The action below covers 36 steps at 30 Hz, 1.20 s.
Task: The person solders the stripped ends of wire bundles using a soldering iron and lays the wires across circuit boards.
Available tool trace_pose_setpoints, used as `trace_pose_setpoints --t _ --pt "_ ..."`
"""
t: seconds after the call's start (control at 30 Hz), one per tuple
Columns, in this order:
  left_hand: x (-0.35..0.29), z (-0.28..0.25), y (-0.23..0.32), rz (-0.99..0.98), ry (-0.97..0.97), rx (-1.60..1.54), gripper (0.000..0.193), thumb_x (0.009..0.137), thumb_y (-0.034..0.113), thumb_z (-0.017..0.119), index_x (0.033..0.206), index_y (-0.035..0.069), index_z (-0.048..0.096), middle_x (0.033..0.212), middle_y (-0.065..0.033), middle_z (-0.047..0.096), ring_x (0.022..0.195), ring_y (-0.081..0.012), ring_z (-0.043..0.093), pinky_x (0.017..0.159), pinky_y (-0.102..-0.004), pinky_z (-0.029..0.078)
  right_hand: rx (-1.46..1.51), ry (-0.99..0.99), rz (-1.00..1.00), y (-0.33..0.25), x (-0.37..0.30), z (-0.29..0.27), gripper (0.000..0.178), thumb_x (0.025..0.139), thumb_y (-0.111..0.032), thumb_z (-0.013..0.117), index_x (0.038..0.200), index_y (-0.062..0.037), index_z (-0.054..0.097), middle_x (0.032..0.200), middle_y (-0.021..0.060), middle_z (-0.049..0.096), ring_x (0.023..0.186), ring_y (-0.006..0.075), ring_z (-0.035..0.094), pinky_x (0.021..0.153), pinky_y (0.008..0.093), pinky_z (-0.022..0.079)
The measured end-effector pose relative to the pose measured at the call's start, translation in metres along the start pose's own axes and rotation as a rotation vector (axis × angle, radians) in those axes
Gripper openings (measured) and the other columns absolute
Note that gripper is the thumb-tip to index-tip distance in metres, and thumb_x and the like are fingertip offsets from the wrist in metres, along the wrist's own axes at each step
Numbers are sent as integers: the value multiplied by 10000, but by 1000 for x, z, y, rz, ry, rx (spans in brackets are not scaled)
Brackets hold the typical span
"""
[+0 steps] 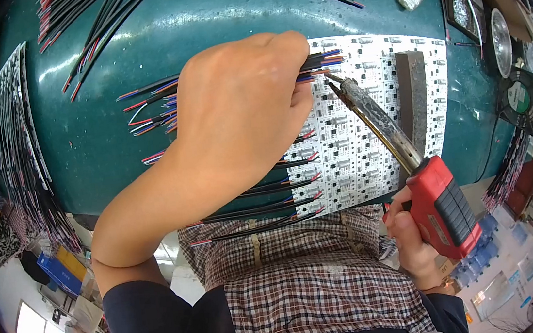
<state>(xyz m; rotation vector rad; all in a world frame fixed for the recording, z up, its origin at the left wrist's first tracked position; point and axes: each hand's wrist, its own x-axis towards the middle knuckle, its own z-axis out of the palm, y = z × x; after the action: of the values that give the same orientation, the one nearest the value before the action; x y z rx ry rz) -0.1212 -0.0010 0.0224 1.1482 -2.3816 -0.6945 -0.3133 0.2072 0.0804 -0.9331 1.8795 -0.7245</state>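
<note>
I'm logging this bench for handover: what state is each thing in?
Left hand: closed around black wires
Right hand: gripping soldering iron
Soldering iron: tilted; heat unclear
Black wires: bunched, coloured ends exposed
Circuit board sheet: flat, partly covered
Dark bar: lying on the sheet
Fan: spinning or still, cannot tell

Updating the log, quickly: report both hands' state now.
Left hand: closed, holding black cables with coloured wire ends.
Right hand: closed, holding the red-handled soldering iron.

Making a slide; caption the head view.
Left hand holds wires over a circuit board sheet; right hand grips a red soldering iron.
</note>
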Motion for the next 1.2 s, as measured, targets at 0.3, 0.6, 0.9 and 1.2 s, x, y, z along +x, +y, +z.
trace_pose_setpoints --t 0.3,0.6,0.9,1.2 --pt "-1 -4 -3 -78 -65 -128 152 923 182 673 943 42 616 726 -118 630 624 -308 619 581 -386 463 94 36 5 3 -3 1 432 909 -323 721 1168 -21 553 722 49 571 531 79 457 480 225 363" --pt "-4 -22 6 18 153 94 122 922 113 693 1016 43 662 893 -121 673 729 -291 662 656 -341 518 96 18 -24 5 -7 -1 442 926 -357 685 1184 -25 546 702 45 561 519 80 446 484 231 358" --pt "-25 1 10 -59 25 -16 157 818 107 770 868 56 630 708 -62 649 615 -212 650 536 -307 475 -109 -120 56 6 -6 -12 187 844 -199 725 941 -42 695 785 60 662 692 234 647 674 329 505" --pt "-24 9 8 -32 44 -15 162 780 95 780 831 48 634 676 -62 625 581 -222 624 530 -323 462 -148 -145 -64 23 -1 -12 205 794 -108 751 981 -34 709 845 98 684 735 262 679 690 348 534"
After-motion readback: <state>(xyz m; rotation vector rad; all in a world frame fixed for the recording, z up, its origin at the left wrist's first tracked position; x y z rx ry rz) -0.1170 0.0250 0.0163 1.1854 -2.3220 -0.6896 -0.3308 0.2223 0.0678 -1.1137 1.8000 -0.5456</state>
